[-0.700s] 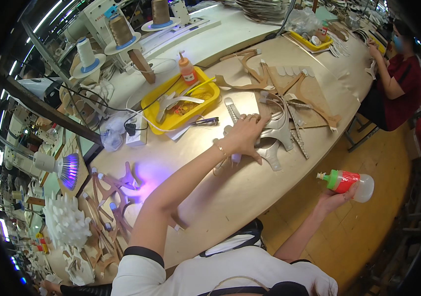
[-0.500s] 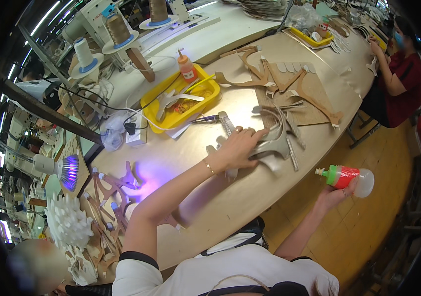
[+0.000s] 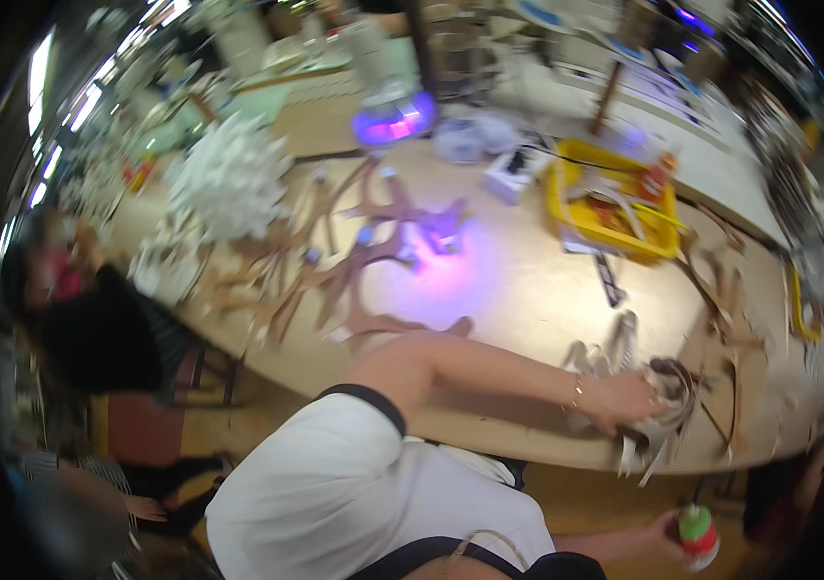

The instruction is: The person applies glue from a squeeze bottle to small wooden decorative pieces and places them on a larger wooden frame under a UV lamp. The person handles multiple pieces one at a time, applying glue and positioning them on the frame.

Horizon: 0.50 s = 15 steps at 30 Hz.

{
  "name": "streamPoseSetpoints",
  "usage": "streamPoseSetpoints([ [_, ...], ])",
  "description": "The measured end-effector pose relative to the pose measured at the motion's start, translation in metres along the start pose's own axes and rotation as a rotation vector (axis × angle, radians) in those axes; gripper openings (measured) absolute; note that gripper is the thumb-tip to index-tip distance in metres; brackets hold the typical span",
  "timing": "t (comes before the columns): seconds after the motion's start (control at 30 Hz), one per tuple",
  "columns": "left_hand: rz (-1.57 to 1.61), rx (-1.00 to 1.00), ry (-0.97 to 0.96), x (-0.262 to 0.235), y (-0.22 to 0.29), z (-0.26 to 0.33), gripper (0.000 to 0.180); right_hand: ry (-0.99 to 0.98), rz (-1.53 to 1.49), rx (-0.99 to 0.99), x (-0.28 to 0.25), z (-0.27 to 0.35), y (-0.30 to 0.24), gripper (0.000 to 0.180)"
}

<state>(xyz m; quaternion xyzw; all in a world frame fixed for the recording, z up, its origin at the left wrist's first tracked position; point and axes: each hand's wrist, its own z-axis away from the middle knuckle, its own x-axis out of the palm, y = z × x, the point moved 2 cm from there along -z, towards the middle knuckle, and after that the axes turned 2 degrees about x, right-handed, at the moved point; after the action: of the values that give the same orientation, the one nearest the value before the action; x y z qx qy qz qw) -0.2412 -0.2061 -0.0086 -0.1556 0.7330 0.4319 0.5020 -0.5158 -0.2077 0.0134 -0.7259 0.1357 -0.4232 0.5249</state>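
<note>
My left hand point(image 3: 624, 398) reaches across the table point(image 3: 518, 295) to a bundle of grey and whitish curved strips point(image 3: 679, 394) near its front edge. Its fingers look closed on the strips, though blur softens them. More pale, narrow pieces point(image 3: 621, 336) lie just beyond that hand. Off the table's near edge, at the lower right, my right hand point(image 3: 665, 537) is wrapped round a squeeze bottle point(image 3: 698, 534) with a green cap and a red label. Brown branching cut pieces point(image 3: 736, 358) lie right of the strips.
A lamp point(image 3: 394, 120) casts purple light over brown branched pieces point(image 3: 363, 256). Left of them rises a pile of white spiky pieces point(image 3: 228, 179). A yellow basket point(image 3: 555, 198) at the back holds an orange bottle point(image 3: 658, 177). Another person point(image 3: 102, 329) sits at the left.
The view has swung left, bringing the lamp and white pile toward the middle. My left hand stays at the grey strips; my right hand still holds the bottle, now more upright in view.
</note>
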Motion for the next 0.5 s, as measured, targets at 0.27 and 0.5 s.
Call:
streamPoseSetpoints([
  [0.27, -0.177, -0.060, 0.355, 0.005, 0.009, 0.022, 0.098, -0.203, 0.016, 0.093, 0.050, 0.012, 0.001, 0.067],
  [0.5, 0.214, -0.238, 0.373, 0.003, 0.037, 0.125, 0.056, -0.830, -0.325, 0.378, 0.103, 0.034, -0.018, 0.073],
])
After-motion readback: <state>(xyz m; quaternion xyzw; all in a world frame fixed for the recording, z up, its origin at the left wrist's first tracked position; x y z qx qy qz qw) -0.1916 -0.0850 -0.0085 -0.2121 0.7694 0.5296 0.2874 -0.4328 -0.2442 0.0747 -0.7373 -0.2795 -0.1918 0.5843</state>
